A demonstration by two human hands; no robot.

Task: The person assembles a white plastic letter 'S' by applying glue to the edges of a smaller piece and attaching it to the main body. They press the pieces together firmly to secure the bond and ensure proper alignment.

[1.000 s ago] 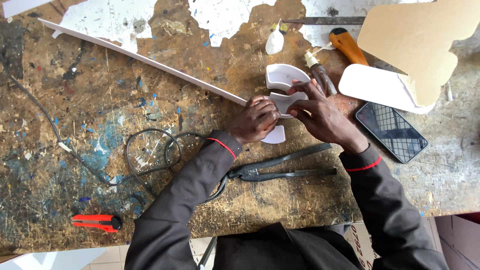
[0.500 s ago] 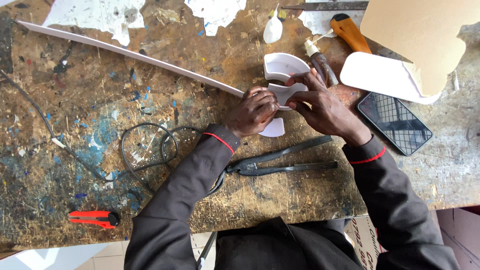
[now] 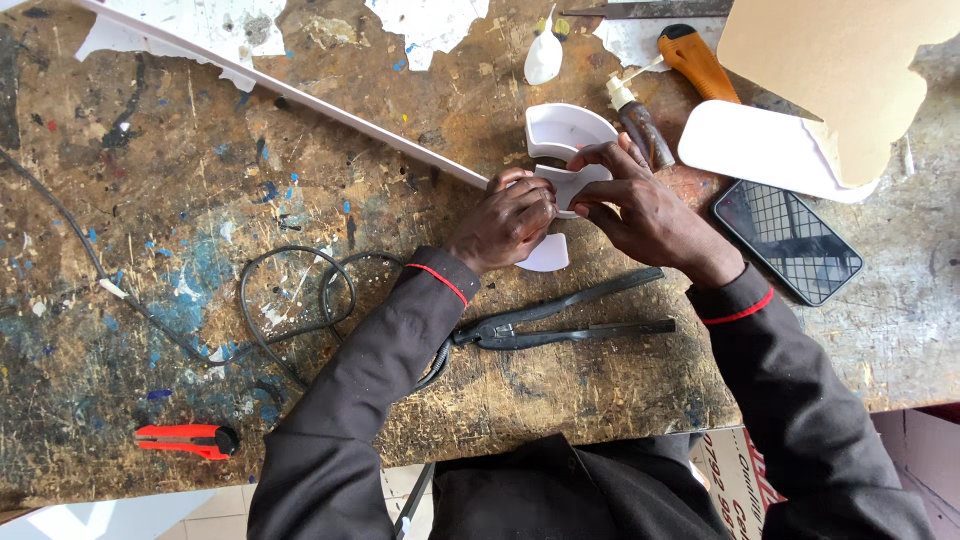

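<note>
Hands (image 3: 510, 222) and (image 3: 640, 205) pinch a white curved plastic piece (image 3: 566, 150) between closed fingertips, just above black pliers (image 3: 560, 318), left hand nearer them.

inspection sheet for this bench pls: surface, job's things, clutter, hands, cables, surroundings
Surface: wooden bench, worn, with blue paint flecks and torn white patches.
Job's things: curved white piece, held over the bench by both hands; a long white strip runs up to them.
Clutter: black pliers, red cutter, phone, orange-handled tool, small bottle, white panel, cardboard sheet.
Hands: left hand and right hand both pinch the white piece.
Cables: black cable looped on the bench, near the left sleeve.
Surroundings: tiled floor beyond the bench edge.
</note>
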